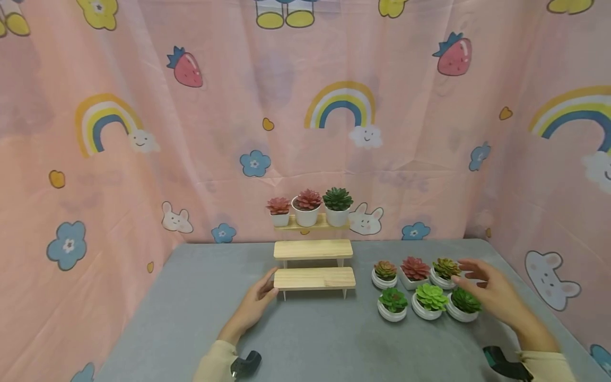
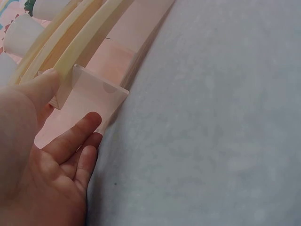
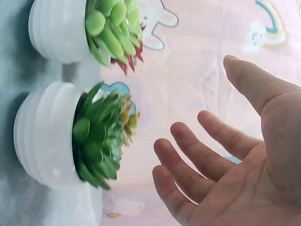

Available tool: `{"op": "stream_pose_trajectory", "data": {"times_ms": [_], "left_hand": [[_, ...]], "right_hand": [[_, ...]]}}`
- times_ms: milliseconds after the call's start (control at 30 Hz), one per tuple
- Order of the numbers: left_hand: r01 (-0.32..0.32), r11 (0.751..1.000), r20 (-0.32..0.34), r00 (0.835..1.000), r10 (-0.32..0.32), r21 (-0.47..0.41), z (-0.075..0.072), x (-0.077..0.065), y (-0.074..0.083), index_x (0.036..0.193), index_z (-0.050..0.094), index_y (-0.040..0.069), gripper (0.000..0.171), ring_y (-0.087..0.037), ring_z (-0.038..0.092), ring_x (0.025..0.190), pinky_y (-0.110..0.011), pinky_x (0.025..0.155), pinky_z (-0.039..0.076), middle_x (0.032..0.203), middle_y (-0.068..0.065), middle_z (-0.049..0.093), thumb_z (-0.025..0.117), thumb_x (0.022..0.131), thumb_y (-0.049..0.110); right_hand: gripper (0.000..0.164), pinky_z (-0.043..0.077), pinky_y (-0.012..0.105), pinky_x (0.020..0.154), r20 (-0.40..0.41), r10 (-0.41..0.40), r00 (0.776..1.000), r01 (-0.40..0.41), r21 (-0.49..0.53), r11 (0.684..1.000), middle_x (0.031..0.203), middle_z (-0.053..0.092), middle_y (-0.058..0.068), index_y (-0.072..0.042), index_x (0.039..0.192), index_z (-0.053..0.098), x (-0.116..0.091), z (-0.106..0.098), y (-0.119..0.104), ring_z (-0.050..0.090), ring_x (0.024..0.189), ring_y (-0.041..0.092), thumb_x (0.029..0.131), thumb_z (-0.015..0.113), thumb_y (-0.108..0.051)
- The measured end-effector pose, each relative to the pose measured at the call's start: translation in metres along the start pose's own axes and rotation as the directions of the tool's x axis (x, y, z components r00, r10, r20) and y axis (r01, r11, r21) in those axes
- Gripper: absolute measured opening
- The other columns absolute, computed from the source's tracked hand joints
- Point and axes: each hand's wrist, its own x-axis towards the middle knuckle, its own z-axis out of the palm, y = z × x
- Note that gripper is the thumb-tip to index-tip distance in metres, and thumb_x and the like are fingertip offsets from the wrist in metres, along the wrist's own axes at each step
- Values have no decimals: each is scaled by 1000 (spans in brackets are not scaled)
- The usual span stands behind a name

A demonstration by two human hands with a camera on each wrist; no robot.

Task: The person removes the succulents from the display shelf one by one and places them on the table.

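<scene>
My left hand [image 1: 253,305] holds the left end of a tiered wooden display stand [image 1: 315,278]; its thumb lies against the lowest board in the left wrist view. Other fingers lie beside a clear support panel [image 2: 96,92]. On the top tier stand a small pink succulent [image 1: 279,206], a larger pink succulent [image 1: 307,200] and a dark green succulent [image 1: 338,199], all in white pots. My right hand [image 1: 496,292], fingers spread and holding nothing, hovers by a yellow-green succulent [image 1: 446,269] and a dark green potted succulent [image 3: 99,136], apart from the latter in the right wrist view.
Right of the stand, two rows of potted succulents include a reddish-green one [image 1: 384,270], a red one [image 1: 415,269], a green one [image 1: 393,300] and a bright green one [image 1: 430,297]. A pink patterned curtain [image 1: 215,132] rises behind the grey tabletop [image 1: 334,339].
</scene>
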Motion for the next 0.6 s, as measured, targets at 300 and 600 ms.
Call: {"op": "stream_pose_trajectory", "data": {"times_ms": [300, 600], "left_hand": [[-18, 1000, -1, 1000, 18, 24, 1, -1, -1, 160, 29, 9, 63, -39, 59, 130, -54, 109, 47, 141, -26, 59, 54, 106, 29], [12, 1000, -12, 1000, -12, -2, 1, 0, 0, 160, 31, 14, 62, -36, 59, 131, -57, 112, 43, 142, -22, 59, 56, 105, 29]], "right_hand": [[57, 49, 62, 88, -7, -9, 1000, 9, -28, 1000, 131, 58, 35, 8, 141, 47, 1, 13, -18, 57, 115, 50, 102, 62, -31], [54, 51, 60, 88, 7, -55, 998, 56, -34, 998, 132, 59, 34, 6, 139, 50, 3, 25, -32, 59, 115, 49, 100, 66, -28]]}}
